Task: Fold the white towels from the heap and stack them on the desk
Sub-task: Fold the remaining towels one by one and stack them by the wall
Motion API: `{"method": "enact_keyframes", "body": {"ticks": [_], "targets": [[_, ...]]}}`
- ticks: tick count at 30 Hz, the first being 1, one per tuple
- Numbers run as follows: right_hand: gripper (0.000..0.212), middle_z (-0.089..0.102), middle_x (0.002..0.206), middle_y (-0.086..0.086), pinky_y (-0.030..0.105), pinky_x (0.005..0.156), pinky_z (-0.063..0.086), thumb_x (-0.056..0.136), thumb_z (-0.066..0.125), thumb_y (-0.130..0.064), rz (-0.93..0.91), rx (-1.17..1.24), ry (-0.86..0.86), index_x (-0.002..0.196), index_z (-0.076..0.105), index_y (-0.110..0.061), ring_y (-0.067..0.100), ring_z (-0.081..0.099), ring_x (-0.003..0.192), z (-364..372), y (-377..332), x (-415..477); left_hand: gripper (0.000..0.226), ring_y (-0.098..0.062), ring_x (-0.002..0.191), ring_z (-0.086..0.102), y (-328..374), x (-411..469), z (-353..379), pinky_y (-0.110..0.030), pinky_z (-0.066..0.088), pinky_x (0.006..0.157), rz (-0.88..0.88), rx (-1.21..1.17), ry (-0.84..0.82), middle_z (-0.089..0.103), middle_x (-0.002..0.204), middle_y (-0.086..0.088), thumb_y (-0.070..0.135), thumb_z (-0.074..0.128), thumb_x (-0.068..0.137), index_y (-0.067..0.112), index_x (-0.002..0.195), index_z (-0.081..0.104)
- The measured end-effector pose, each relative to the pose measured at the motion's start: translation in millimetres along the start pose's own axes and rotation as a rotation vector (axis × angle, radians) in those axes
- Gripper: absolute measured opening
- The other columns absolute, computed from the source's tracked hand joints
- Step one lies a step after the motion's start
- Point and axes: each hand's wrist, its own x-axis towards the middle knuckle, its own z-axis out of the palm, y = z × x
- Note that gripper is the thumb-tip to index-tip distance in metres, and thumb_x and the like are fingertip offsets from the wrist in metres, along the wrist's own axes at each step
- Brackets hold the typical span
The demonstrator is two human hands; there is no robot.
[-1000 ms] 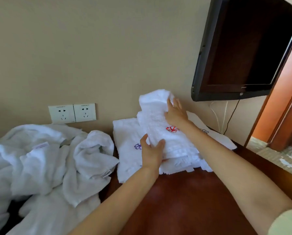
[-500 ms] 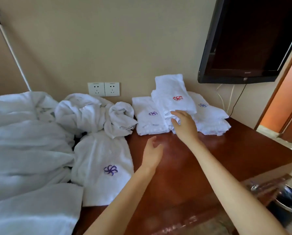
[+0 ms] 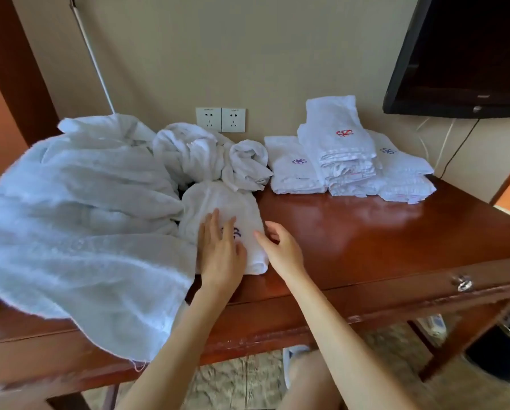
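My left hand (image 3: pixel 222 250) lies flat with straight fingers on the small towel (image 3: pixel 218 202) at the near right edge of the heap (image 3: pixel 79 184). It presses and grips nothing. My right hand (image 3: pixel 282 247) is just beside the towel's right edge, fingers loosely bent and holding nothing. I cannot tell whether its fingertips touch the cloth.

The towel looks like light, soft, limp terry. I expect it to sag from any single point, so I judge it best taken by two corners or along one hem, one hand at each end, and shaken flat before folding. It won't break, but it may drag its neighbours, because its far side seems to run under a twisted towel (image 3: pixel 248 164). The polished desk (image 3: pixel 366 238) looks slick, so a fold may slide unless a palm pins it.

My left fingers cover part of the purple emblem (image 3: pixel 238 232). I can't make out the towel's corners or hems: it is bunched and its near edge is rolled under. I can't count the towels in the heap either, as its left side is blurred and big pieces hang over the desk's front. The folded stack (image 3: pixel 341 149) sits by the wall at the far right, with a red emblem on top. Its layers are hard to count.
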Motion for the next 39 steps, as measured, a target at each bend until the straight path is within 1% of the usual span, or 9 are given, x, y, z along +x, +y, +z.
{"method": "enact_keyframes", "body": {"ticks": [4,8,16,19,24,26,29,33,39], "targets": [[0.063,0.063,0.126,-0.002,0.033,0.097,0.042,0.084,0.060,-0.059,-0.070,-0.227,0.059,0.134,0.054,-0.021,0.020,0.055,0.120,5,-7,-5,0.060,-0.038,0.145,0.014,7,7,-6,-0.053,-0.015,0.112,-0.193,-0.066,0.087,0.020,0.154,-0.021,0.011,0.063,0.077,0.011,0.134,0.048],[0.065,0.066,0.120,-0.009,0.034,0.095,0.046,0.075,0.068,-0.063,-0.089,-0.230,0.039,0.128,0.057,-0.027,0.016,0.059,0.115,2,-10,-9,0.061,-0.036,0.138,0.026,2,1,-12,-0.056,0.028,0.107,-0.337,-0.315,0.236,0.028,0.150,-0.018,0.009,0.064,0.077,0.011,0.135,0.045],[0.052,0.065,0.110,-0.014,0.025,0.092,0.046,0.076,0.078,-0.037,0.016,0.003,0.024,0.124,0.058,-0.039,0.006,0.059,0.104,2,1,-2,0.058,-0.027,0.133,0.027,-1,6,-8,-0.041,0.033,0.108,-0.387,-0.579,0.261,0.028,0.147,-0.011,0.008,0.067,0.076,0.012,0.132,0.049],[0.045,0.065,0.110,-0.009,0.028,0.088,0.049,0.079,0.072,-0.015,0.018,0.186,0.064,0.110,0.059,-0.046,0.008,0.062,0.100,2,6,3,0.065,-0.022,0.127,0.035,-2,10,-10,-0.028,0.036,0.096,-0.457,-0.703,0.190,0.022,0.145,-0.006,0.019,0.074,0.076,0.016,0.133,0.045],[0.048,0.064,0.110,-0.004,0.019,0.080,0.046,0.081,0.057,0.004,-0.001,0.318,0.116,0.113,0.063,-0.032,0.000,0.058,0.095,-3,7,11,0.055,-0.017,0.102,0.052,0,12,-12,-0.031,0.048,0.094,-0.552,-0.873,0.149,0.025,0.126,0.002,0.037,0.072,0.080,0.018,0.124,0.043],[0.051,0.063,0.111,-0.005,0.011,0.077,0.045,0.081,0.052,0.010,-0.021,0.342,0.108,0.115,0.062,-0.027,-0.007,0.057,0.092,-6,7,15,0.042,-0.012,0.088,0.053,1,13,-13,-0.022,0.052,0.078,-0.597,-0.928,0.138,0.039,0.111,-0.001,0.036,0.065,0.088,0.015,0.113,0.040],[0.049,0.062,0.105,-0.012,0.005,0.071,0.044,0.084,0.048,0.015,-0.018,0.418,0.100,0.116,0.061,-0.020,-0.019,0.056,0.083,-17,8,24,0.048,-0.014,0.084,0.058,7,23,-12,-0.019,0.052,0.055,-0.675,-1.083,-0.005,0.052,0.101,-0.001,0.037,0.062,0.091,0.017,0.123,0.032],[0.043,0.065,0.109,-0.012,0.007,0.072,0.047,0.087,0.052,0.012,0.019,0.479,0.105,0.113,0.064,-0.019,-0.012,0.061,0.091,-47,22,45,0.074,-0.021,0.102,0.063,22,55,6,-0.040,0.061,0.062,-0.658,-1.179,-0.335,0.058,0.118,0.000,0.048,0.071,0.082,0.024,0.139,0.030],[0.030,0.071,0.102,0.003,0.015,0.065,0.052,0.089,0.052,0.008,0.121,0.466,0.177,0.101,0.071,-0.012,0.011,0.068,0.088,-111,54,80,0.057,-0.022,0.086,0.068,74,71,52,-0.046,0.060,0.073,-0.501,-1.062,-0.524,0.065,0.095,-0.004,0.048,0.066,0.084,0.020,0.125,0.038]]}}
